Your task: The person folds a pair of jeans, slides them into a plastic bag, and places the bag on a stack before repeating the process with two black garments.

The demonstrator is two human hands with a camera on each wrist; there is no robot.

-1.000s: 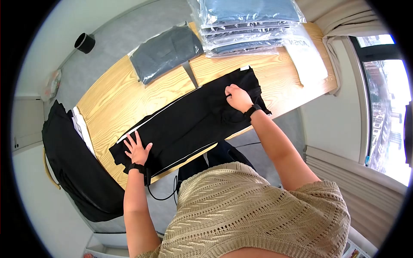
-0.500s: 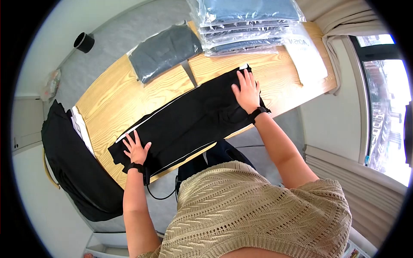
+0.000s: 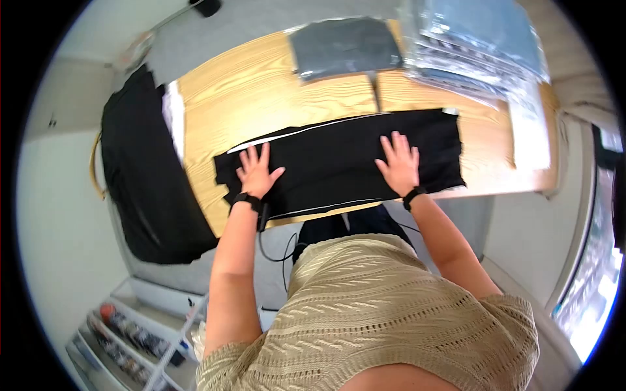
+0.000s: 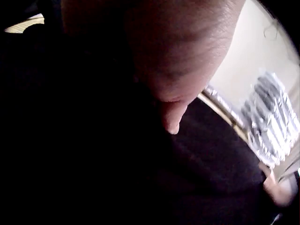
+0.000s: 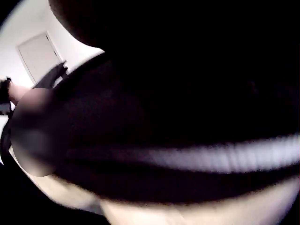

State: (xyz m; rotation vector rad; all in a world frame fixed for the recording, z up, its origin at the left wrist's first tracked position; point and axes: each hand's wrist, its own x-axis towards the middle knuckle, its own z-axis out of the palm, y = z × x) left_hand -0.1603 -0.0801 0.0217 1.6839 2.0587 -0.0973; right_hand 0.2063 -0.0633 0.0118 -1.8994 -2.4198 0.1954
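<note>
Inward from the end marked by a small white tag [image 3: 450, 111] the person's right hand [image 3: 399, 168] had shifted, while the left hand [image 3: 257, 177] had stayed near the opposite end. Both hands lay flat with fingers straight and spread, grasping nothing. Beneath them, the long black folded cloth garment with white lines along its edges [image 3: 326, 156] stretched lengthwise across the near side of the pale wood-grained counter [image 3: 228, 91].

Its layers seemed the weak point: with the palms only resting on top, an uneven push could have slid the upper layer over the lower one and creased it. The left end already looked stepped and ragged, so a pull there might have worsened the misalignment. Only a narrow strip of bare wood showed between the garment and the near edge; a drag toward the body could have tipped that side over. Too hard a push away might have nudged the dark grey garment in clear plastic [image 3: 345, 49] beyond.
</note>
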